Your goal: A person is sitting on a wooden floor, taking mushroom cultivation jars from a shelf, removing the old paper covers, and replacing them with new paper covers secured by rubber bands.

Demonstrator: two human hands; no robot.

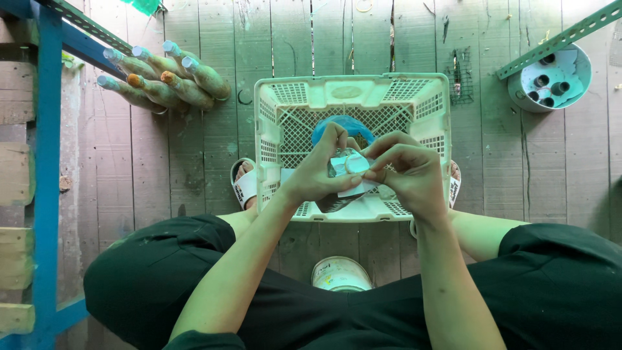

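You hold a small bottle (348, 170) in both hands above the white lattice crate (353, 97), which sits on the plank floor (194, 162) between your feet. Your left hand (317, 174) wraps the body and label; your right hand (405, 174) closes thumb and fingertips narrowly on the pale round cap. Judged light and rigid; the smooth wall and loose-looking label may prove slippery. Whether it is glass or plastic cannot be told, so treat it as breakable. Grip the body low and firmly, and pinch the cap by its rim. A blue object (343, 126) lies in the crate beneath. Capped bottles (162, 78) lie heaped at left.
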